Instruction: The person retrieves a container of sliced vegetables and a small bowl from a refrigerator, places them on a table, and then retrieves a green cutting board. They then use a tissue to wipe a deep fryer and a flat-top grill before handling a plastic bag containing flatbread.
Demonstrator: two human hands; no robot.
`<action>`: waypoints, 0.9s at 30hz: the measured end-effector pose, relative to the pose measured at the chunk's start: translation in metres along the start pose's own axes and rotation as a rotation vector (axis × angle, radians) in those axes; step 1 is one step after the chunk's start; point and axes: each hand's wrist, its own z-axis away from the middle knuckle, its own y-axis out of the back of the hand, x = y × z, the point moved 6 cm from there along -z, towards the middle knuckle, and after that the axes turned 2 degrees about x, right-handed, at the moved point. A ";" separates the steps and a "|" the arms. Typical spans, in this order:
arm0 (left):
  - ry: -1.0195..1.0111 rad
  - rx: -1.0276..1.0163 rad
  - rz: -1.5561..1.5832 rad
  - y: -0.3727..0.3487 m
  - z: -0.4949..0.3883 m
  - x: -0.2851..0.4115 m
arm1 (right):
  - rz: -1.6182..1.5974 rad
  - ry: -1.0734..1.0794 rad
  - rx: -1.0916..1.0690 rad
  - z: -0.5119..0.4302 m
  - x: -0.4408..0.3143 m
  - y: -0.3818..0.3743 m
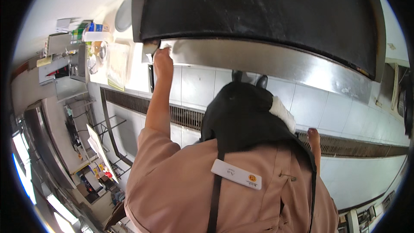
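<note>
A large flat griddle (258, 9) with a dark cooking surface stands before me, with a stainless steel front ledge (233, 53). My left hand (163, 59) reaches to the left end of that ledge, its fingers curled. A small white patch shows by the fingertips, but glare hides whether it is something held. Just left of the fingers is a stained metal piece (150, 47) at the griddle's corner. My right hand (313, 132) hangs low at my right side, apart from the griddle and mostly hidden by my body. Its fingers look curled, too small to read clearly.
On the left, a white counter (137, 68) holds a clear plastic container (117, 63) and several packages. A round grey lid or tray (124, 14) leans behind it. Drain grating (186, 116) crosses the tiled floor (197, 82). A white cloth (283, 113) hangs at my black apron (242, 113).
</note>
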 end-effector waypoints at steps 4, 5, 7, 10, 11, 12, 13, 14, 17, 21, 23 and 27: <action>-0.082 0.096 0.166 -0.011 -0.067 0.026 | 0.119 0.074 0.030 0.001 -0.053 0.016; 0.016 0.017 0.164 -0.031 -0.079 0.053 | 0.230 0.127 0.053 -0.003 -0.067 0.021; -0.198 0.083 0.237 -0.021 -0.080 0.145 | 0.131 0.107 0.074 -0.007 -0.077 0.022; -0.555 -0.046 0.402 -0.013 -0.052 0.243 | 0.022 0.027 0.093 -0.012 -0.086 0.019; -0.647 -0.080 0.470 -0.005 -0.046 0.253 | 0.011 0.027 0.089 -0.016 -0.091 0.017; -0.575 -0.085 0.444 -0.010 -0.056 0.239 | 0.044 -0.016 0.056 -0.007 -0.109 0.020; -0.521 -0.094 0.435 -0.014 -0.072 0.216 | -0.067 0.069 0.202 -0.011 -0.085 0.012; -0.459 -0.104 0.402 -0.018 -0.085 0.187 | -0.023 0.006 0.085 -0.012 -0.088 0.005; -0.087 -0.002 0.323 -0.036 -0.159 0.037 | 0.315 0.140 0.141 0.008 -0.098 -0.013; 0.060 0.051 0.047 -0.053 -0.249 -0.073 | 0.089 -0.159 0.092 0.057 -0.128 -0.024; 0.020 0.036 0.002 -0.058 -0.297 -0.070 | -0.046 -0.181 0.108 0.071 -0.130 -0.035; 0.045 0.030 -0.040 -0.083 -0.387 -0.061 | -0.136 -0.187 0.172 0.102 -0.192 -0.032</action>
